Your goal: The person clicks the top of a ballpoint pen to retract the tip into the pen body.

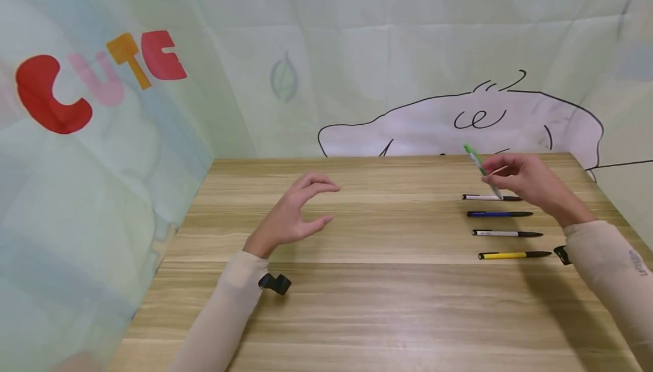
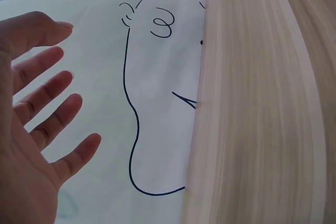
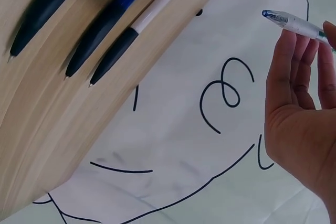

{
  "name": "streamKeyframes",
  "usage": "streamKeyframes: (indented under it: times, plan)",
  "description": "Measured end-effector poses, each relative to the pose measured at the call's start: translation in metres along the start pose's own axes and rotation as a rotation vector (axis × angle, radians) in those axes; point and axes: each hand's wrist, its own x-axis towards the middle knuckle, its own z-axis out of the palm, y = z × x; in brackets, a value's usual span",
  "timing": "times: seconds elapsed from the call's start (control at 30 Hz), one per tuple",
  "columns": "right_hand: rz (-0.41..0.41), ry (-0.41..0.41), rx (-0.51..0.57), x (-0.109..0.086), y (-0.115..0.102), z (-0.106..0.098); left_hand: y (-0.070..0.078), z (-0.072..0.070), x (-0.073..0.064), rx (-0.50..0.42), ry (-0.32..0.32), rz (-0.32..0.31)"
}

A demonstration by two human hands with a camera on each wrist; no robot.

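Note:
Between thumb and fingers, my right hand point(image 1: 522, 179) pinches a green and white pen point(image 1: 475, 159) above the table's far right part. The right wrist view shows that pen point(image 3: 294, 23) with its clear tip pointing away from the hand. Below it on the table lie a white pen point(image 1: 479, 197), a blue pen point(image 1: 492, 214), a grey-white pen point(image 1: 502, 233) and a yellow pen point(image 1: 505, 256), in a column with dark grips to the right. My left hand point(image 1: 296, 207) hovers over the table's left half, fingers loosely bent and apart from the thumb, holding nothing.
The wooden table point(image 1: 388, 304) ends against a printed cloth backdrop point(image 1: 357, 66) at the back and left. Black cameras sit on both wrists, the left camera point(image 1: 275, 283) hanging just above the tabletop.

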Motion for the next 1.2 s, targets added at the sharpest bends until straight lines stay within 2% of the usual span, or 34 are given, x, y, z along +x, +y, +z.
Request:
streamKeyframes:
  times: [0.27, 0.5, 0.7, 0.9, 1.2]
  plan:
    - [-0.02, -0.044, -0.024, 0.007, 0.014, -0.008, -0.002, -0.005, -0.012, 0.022, -0.013, -0.051]
    - [-0.002, -0.07, -0.108, 0.015, 0.022, -0.013, -0.005, -0.009, -0.017, 0.007, -0.016, -0.057]
    - [-0.092, -0.073, -0.228, 0.025, 0.036, -0.014, -0.006, -0.01, -0.019, 0.013, -0.009, -0.069]
    - [-0.167, -0.106, -0.276, 0.032, 0.045, -0.019, -0.007, -0.01, -0.019, -0.001, -0.003, -0.068]
    - [-0.164, -0.192, -0.288, 0.042, 0.052, -0.026, -0.008, -0.009, -0.019, -0.006, 0.0, -0.056]
